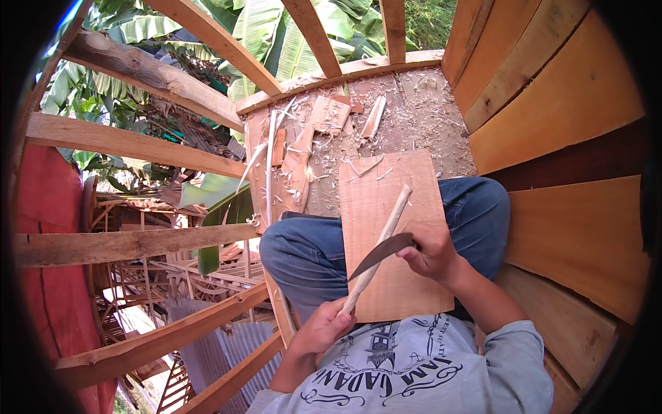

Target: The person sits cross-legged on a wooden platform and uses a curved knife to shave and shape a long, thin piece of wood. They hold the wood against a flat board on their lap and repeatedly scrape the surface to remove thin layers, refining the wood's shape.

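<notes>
My left hand (327, 324) is wrapped round the lower end of a pale, peeled wooden stick (394, 215), which slants up and to the right. In my right hand (431, 250) is a knife with a dark, curved blade (381, 256). Its handle is hidden in my fist. The blade crosses the stick at about its middle and points down to the left; whether its edge touches the wood I cannot tell. Under both lies a flat wooden board (358, 200), resting across my lap. A few thin shavings (367, 168) lie at the board's far end.
Shavings and wood scraps (331, 114) litter the plank floor (427, 96) ahead. Long pale strips (271, 162) lie at its left side. Spaced wooden rails (138, 241) edge the left and far sides, with banana leaves beyond. A plank wall (565, 90) rises close on the right.
</notes>
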Available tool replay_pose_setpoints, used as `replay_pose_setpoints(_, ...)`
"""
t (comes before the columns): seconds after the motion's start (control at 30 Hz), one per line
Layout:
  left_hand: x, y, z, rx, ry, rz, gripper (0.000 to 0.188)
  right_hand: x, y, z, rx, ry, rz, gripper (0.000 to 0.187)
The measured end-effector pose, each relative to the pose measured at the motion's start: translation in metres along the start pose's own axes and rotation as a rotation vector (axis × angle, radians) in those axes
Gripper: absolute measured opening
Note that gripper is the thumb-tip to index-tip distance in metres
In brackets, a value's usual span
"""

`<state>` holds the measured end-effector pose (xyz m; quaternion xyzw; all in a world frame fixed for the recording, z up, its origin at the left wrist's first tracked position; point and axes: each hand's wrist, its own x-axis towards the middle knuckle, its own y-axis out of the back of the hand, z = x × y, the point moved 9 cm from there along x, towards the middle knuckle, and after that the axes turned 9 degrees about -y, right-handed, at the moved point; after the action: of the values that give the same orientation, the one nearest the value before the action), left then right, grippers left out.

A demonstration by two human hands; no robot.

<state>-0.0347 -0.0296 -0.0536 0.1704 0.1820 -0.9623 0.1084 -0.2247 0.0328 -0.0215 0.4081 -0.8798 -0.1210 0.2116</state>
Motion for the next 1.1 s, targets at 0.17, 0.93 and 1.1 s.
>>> replay_pose_setpoints(0.17,-0.002,0.003,-0.001,0.044,-0.001,-0.023,0.050,0.010,0.022,0.027,0.138,-0.233,0.127,0.040)
replay_pose_setpoints(0.93,-0.002,-0.002,-0.014,-0.099,0.026,-0.035,0.053,-0.011,-0.013,-0.025,-0.224,0.319,-0.110,0.047)
replay_pose_setpoints(1.1,-0.001,0.001,-0.014,-0.021,0.006,-0.064,0.052,-0.009,0.037,0.097,1.131,-0.708,0.439,0.055)
